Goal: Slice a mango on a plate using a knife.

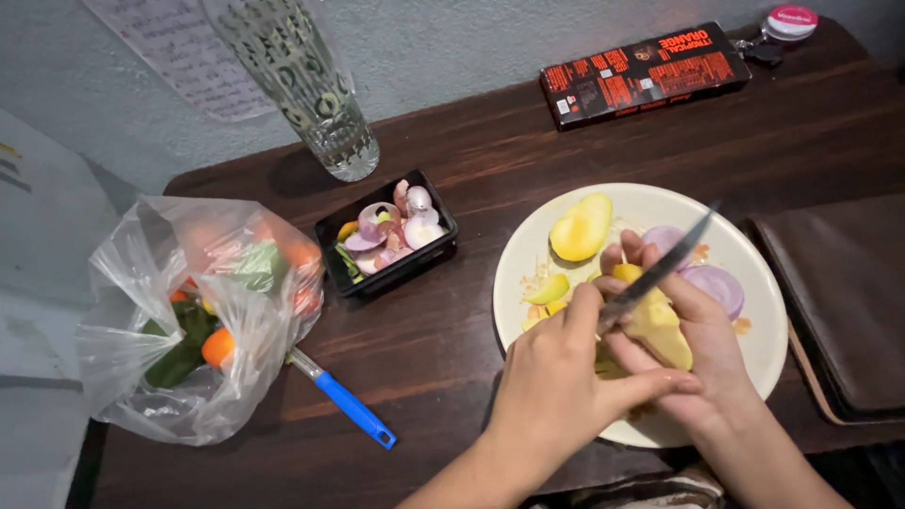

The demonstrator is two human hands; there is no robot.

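While the left hand [556,386] grips a knife [660,269], its blade slanting over the plate [754,349] near the counter's [452,320] front edge, the right hand [702,353] curls under a yellow potato piece [658,330], fingers closed around it. The blade rests against the piece, between both hands, with onion slices [712,283] just beside them on the plate.

1. A dark brown wooden table [471,311] with rounded corners carries everything.
2. A cream plate [754,283] sits right of centre.
3. A small black tray [438,247] of peelings lies near the middle.
4. A tall patterned glass [320,104] stands at the back.
5. A clear plastic bag [189,320] of vegetables lies at the left, just beside a blue-handled tool [349,405].
6. A flat dark box [646,71] and a small round tin [792,19] lie at the far edge.
7. A brown mat [839,292] lies at the right.
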